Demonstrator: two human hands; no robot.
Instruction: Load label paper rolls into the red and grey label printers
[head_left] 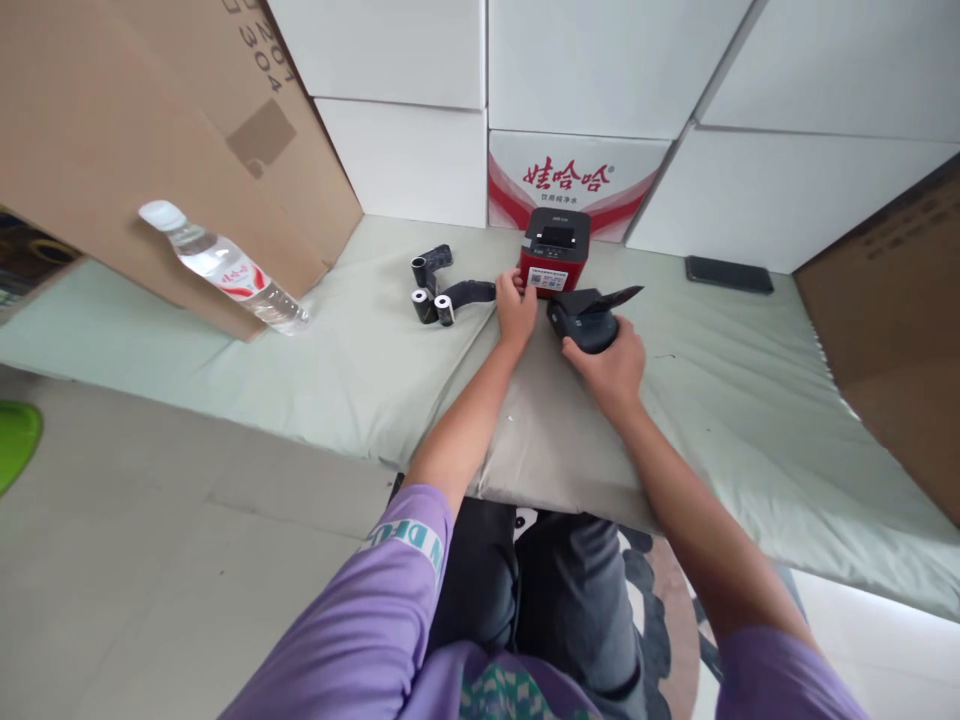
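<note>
Cardboard carton (135, 140) leans at the far left, and a clear water bottle (225, 268) lies on its side against it, cap pointing up and left, kept from rolling by the carton face. Right of it, three small black ribbon rolls (433, 290) rest on the pale green cloth-covered surface (750, 400), two showing their white cores toward the camera, set aside just left of the working spot. The left hand (516, 308) rests beside the red-and-black label printer (555, 252), fingers curled loosely against its near left corner, apparently to steady it; whether they grip anything is unclear. The printer sits upright at the far middle, front face toward the person. The right hand (611, 365) is closed over a dark rounded cartridge (589, 322) lying just right of and nearer than the printer; its black ribbon tail points right and away, so its long axis runs roughly left to right. A black phone (729, 274) lies flat, well apart at the far right.
</note>
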